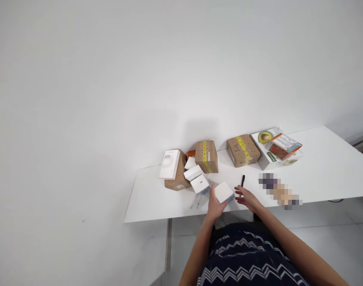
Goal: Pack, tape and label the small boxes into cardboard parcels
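A small white box (224, 192) with a blue side is in the grip of my left hand (214, 204), near the front edge of the table. My right hand (247, 198) is just right of that box, its fingers apart and nothing held in them. Beside those fingers a black pen (243, 180) lies on the table, its lower part close to or behind them. To the left of my left hand are more white boxes, one with a blue mark (200, 183) and another behind it (193, 172). Thin white cable-like pieces (195, 202) lie in front of them.
On the white table (151, 206), a flat white box (168, 165) leans on a brown carton (179, 180). Two yellow-taped cartons (209, 159) (240, 153) stand along the wall. An avocado-printed box (266, 147) carries an orange-and-white package (284, 146). A pixelated patch (279, 190) hides something.
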`<state>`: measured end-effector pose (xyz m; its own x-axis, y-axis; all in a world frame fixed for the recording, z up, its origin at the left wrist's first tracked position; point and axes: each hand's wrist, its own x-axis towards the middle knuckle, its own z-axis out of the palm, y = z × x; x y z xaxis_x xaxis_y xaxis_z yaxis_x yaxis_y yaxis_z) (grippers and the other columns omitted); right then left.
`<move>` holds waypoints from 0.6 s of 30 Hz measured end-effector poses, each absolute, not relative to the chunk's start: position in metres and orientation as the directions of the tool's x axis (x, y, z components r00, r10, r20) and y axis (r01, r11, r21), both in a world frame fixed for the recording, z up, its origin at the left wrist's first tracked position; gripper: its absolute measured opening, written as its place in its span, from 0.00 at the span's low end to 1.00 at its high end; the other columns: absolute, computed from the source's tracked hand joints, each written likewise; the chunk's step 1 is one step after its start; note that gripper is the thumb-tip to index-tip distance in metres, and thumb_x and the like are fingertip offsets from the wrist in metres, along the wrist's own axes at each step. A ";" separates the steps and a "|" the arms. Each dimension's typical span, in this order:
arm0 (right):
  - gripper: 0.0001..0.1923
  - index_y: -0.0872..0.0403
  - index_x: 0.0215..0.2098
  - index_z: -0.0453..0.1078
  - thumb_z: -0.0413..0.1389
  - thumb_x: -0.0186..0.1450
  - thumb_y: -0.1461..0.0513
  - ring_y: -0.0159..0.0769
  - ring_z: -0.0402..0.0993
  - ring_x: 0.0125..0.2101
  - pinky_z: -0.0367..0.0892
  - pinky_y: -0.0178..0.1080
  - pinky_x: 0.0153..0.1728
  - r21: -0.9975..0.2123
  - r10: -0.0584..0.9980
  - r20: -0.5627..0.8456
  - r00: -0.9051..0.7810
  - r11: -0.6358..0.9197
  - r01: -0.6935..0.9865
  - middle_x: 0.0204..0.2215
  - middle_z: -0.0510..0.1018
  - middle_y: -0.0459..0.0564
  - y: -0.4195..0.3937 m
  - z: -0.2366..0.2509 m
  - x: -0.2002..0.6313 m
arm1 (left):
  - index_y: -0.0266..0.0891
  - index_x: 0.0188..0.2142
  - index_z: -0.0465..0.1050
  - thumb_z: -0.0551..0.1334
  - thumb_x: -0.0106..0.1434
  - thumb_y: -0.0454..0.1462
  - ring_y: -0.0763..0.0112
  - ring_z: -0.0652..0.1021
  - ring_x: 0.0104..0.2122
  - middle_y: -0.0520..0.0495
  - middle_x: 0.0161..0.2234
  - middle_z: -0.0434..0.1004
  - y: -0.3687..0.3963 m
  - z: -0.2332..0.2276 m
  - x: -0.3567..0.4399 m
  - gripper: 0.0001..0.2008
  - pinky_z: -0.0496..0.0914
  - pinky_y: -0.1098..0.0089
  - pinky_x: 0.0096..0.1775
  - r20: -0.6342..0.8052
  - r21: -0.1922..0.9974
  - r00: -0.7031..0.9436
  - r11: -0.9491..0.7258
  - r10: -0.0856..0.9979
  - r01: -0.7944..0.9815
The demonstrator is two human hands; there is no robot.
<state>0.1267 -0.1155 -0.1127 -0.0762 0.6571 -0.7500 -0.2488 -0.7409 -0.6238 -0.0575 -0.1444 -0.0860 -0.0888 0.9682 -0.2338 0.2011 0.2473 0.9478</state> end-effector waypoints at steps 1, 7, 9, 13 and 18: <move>0.22 0.52 0.46 0.68 0.52 0.61 0.47 0.34 0.74 0.32 0.68 0.36 0.33 -0.629 0.658 -0.748 -0.079 -0.743 -0.230 0.52 0.68 0.57 -0.116 -0.114 0.125 | 0.40 0.61 0.54 0.70 0.42 0.31 0.54 0.59 0.61 0.39 0.62 0.57 -0.146 -0.086 -0.057 0.47 0.53 0.60 0.61 -0.246 0.953 -0.094 0.258 0.965 0.157; 0.25 0.51 0.47 0.67 0.52 0.59 0.45 0.36 0.73 0.32 0.67 0.38 0.33 -0.644 0.662 -0.744 -0.090 -0.747 -0.167 0.47 0.71 0.57 -0.119 -0.111 0.121 | 0.47 0.63 0.47 0.67 0.39 0.29 0.54 0.66 0.56 0.40 0.62 0.55 -0.154 -0.087 -0.056 0.53 0.64 0.62 0.52 -0.399 0.912 -0.072 0.388 0.914 -0.131; 0.25 0.50 0.48 0.67 0.52 0.59 0.45 0.36 0.73 0.31 0.67 0.38 0.33 -0.655 0.667 -0.739 -0.091 -0.744 -0.134 0.47 0.71 0.56 -0.120 -0.109 0.120 | 0.51 0.63 0.47 0.65 0.40 0.30 0.56 0.69 0.53 0.42 0.62 0.55 -0.155 -0.088 -0.057 0.51 0.67 0.63 0.47 -0.470 0.866 -0.064 0.446 0.880 -0.225; 0.27 0.50 0.49 0.68 0.49 0.60 0.43 0.35 0.72 0.31 0.66 0.37 0.32 -0.680 0.681 -0.723 -0.115 -0.731 -0.056 0.46 0.72 0.54 -0.119 -0.106 0.116 | 0.50 0.55 0.61 0.62 0.45 0.37 0.60 0.72 0.47 0.46 0.56 0.64 -0.155 -0.086 -0.057 0.35 0.68 0.65 0.41 -0.599 0.728 -0.021 0.533 0.800 -0.431; 0.28 0.51 0.47 0.70 0.46 0.61 0.42 0.37 0.72 0.37 0.65 0.37 0.36 -0.752 0.757 -0.639 -0.135 -0.652 -0.096 0.47 0.74 0.54 -0.110 -0.103 0.115 | 0.40 0.39 0.73 0.65 0.48 0.46 0.59 0.72 0.49 0.42 0.52 0.70 -0.154 -0.082 -0.057 0.19 0.68 0.64 0.45 -0.496 0.750 -0.085 0.378 0.864 -0.543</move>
